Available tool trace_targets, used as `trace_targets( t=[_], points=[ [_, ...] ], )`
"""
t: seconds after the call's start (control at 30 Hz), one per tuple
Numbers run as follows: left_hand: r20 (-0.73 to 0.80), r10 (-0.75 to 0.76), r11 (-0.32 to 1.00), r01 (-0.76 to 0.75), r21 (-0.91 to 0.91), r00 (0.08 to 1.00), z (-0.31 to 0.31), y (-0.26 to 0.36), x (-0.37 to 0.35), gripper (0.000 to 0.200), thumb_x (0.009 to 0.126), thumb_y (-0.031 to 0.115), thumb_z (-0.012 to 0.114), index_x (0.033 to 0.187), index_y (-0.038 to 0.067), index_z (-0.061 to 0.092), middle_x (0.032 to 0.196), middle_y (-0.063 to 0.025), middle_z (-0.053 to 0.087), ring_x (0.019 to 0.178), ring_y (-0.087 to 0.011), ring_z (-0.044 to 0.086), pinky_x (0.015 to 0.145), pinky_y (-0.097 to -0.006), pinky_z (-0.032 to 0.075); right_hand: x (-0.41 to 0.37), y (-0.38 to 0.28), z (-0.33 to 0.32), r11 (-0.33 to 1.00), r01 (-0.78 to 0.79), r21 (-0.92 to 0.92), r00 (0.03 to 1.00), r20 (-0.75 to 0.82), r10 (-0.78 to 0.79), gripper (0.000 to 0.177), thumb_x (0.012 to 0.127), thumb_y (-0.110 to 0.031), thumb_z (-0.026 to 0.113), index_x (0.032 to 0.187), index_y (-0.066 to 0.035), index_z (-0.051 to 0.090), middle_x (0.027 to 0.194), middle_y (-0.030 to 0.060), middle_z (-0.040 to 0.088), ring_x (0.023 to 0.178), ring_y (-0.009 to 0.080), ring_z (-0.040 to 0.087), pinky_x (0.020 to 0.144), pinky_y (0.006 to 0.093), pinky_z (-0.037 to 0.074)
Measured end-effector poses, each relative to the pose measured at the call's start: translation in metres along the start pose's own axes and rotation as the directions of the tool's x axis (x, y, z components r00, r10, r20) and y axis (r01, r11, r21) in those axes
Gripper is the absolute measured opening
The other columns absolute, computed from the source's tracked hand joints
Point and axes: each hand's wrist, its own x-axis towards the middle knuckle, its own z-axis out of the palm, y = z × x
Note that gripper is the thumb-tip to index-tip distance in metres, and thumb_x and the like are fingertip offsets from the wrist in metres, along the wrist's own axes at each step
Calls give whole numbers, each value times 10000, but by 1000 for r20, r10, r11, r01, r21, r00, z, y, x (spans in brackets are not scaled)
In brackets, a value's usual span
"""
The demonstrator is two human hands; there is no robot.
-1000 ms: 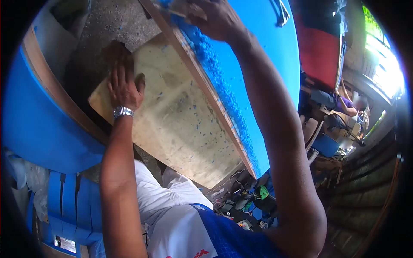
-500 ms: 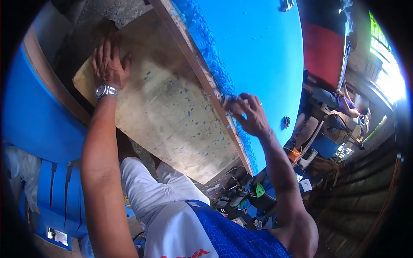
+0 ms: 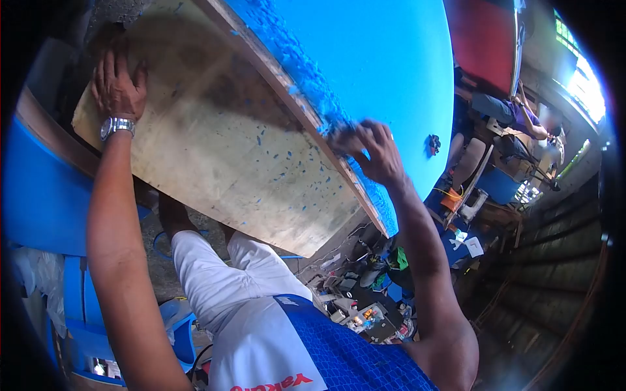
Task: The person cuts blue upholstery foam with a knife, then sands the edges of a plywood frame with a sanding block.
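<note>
My left hand (image 3: pixel 119 91) lies flat with fingers stretched on the upper left end of a pale wooden board (image 3: pixel 222 176), which is dotted with small blue bits. My right hand (image 3: pixel 375 153) is curled at the wooden edge strip (image 3: pixel 287 98) of a large bright blue panel (image 3: pixel 385 58). Its fingertips are smeared by motion, and whatever they may hold cannot be made out. Ragged blue shreds (image 3: pixel 297 58) run along the panel beside that strip.
Another blue panel (image 3: pixel 45 189) with a brown edge stands at the left. A small dark object (image 3: pixel 433 144) sits on the bright blue panel. Mixed clutter (image 3: pixel 365 313) covers the floor below. Another person (image 3: pixel 515 114) is at the far right, near a red panel (image 3: pixel 484 45).
The view has shifted, so the board and left hand appear further left. My right hand stays at the edge strip, a little further up and left in the view, its fingers blurred in both frames.
</note>
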Motion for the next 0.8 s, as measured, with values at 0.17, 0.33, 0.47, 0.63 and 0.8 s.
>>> trace_targets(
  t=[0.17,0.33,0.47,0.63,0.8],
  points=[
    [56,-8,999,5,47,998,-9,7,5,626,988,527,511,1534,238,407,1568,-38,417,1432,-264,402,1160,-521,313,-36,14,8,996,-30,84,999,-40,33,770,721,-80,836,1425,-142,531,1339,185,537,1205,422,532,991,500,482],
    [35,36,996,-39,78,999,0,2,1,624,982,527,525,1516,216,436,1539,-63,455,1404,-288,437,1144,-519,334,83,-12,-12,976,199,84,952,-251,-173,633,797,-100,787,1387,-111,560,1330,162,558,1195,380,546,991,475,478],
    [23,57,997,-58,46,998,-3,0,5,610,986,521,521,1509,215,448,1517,-81,481,1388,-308,453,1137,-511,346,20,0,7,997,33,63,987,-162,-23,678,759,-109,810,1386,-134,556,1325,168,559,1218,391,537,1009,491,468],
    [-3,56,998,-56,24,998,-9,7,8,609,988,513,521,1512,213,443,1508,-97,487,1378,-321,459,1129,-515,352,-142,30,46,971,-233,48,972,4,233,746,713,-83,825,1401,-129,541,1332,184,539,1219,410,535,996,492,489],
    [143,74,959,-110,261,987,18,-26,-3,610,991,514,517,1510,204,445,1508,-103,486,1372,-323,467,1129,-494,358,-82,10,25,981,-159,108,971,-164,176,732,744,-57,800,1420,-130,531,1324,172,548,1196,399,548,999,486,481]
  ],
)
